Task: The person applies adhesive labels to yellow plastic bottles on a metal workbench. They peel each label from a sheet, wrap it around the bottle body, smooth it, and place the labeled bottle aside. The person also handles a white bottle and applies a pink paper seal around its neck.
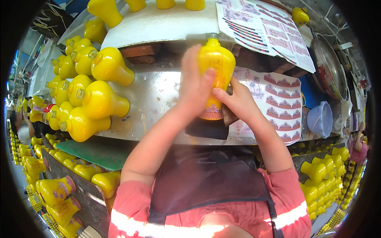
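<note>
Over the metal work table, a glossy yellow bottle (223, 57) with a clear glass neck lies neck-away from me between my two hands. My left hand (193, 83) wraps its left side, the thumb across the front. On the lower right side, my right hand (239, 99) grips it, thumb pressed against the front. Faint markings run down the bottle's face, and a patterned purple-and-orange decal band (212, 112) circles the base. A brown block (229, 117) sits beside the base below my right hand; whether my fingers touch it is hidden.
Printed decal sheets (283, 105) lie right of the bottle, with another sheet (264, 29) on the far raised board (158, 27). Several yellow bottles (104, 99) lie stacked at left. A pale blue bucket (320, 119) stands at right. More yellow bottles (323, 168) fill racks on both sides.
</note>
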`<state>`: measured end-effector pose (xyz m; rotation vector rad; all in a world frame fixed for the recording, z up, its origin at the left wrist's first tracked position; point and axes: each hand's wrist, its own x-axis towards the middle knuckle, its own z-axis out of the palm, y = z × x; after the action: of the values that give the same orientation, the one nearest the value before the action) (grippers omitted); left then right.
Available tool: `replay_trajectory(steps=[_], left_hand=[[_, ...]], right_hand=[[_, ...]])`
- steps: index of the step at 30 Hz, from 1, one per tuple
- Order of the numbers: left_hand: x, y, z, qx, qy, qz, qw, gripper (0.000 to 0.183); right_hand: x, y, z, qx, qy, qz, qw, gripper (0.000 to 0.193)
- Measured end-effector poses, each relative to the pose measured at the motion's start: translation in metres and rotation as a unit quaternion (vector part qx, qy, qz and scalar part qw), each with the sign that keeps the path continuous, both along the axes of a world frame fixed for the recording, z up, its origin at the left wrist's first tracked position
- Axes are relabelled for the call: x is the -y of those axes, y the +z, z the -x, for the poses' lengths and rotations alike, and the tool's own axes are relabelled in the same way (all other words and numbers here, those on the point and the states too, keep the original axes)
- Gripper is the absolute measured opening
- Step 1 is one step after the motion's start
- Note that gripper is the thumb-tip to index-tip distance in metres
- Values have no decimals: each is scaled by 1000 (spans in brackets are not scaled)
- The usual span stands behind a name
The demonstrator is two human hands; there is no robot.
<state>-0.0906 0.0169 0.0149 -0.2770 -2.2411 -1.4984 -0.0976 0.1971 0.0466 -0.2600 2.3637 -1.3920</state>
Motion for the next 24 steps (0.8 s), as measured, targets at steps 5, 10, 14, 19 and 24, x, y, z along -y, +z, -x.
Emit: replay_trajectory(steps=[5,10,14,19,24], left_hand=[[-2,1,0,-15,-2,1,1000,68],[3,4,-1,26,-10,-9,1000,65],[2,2,-3,-2,-7,-24,1000,66],[0,-1,-1,11,-4,-15,1000,70],[2,5,2,15,11,18,1000,72]], right_hand=[[3,-1,-3,-25,13,-9,1000,78],[-19,14,6,30,29,-15,999,64],[-23,30,4,44,-145,279,948,27],[4,39,16,-434,-25,-5,900,32],[6,60,55,-406,-10,64,912,29]])
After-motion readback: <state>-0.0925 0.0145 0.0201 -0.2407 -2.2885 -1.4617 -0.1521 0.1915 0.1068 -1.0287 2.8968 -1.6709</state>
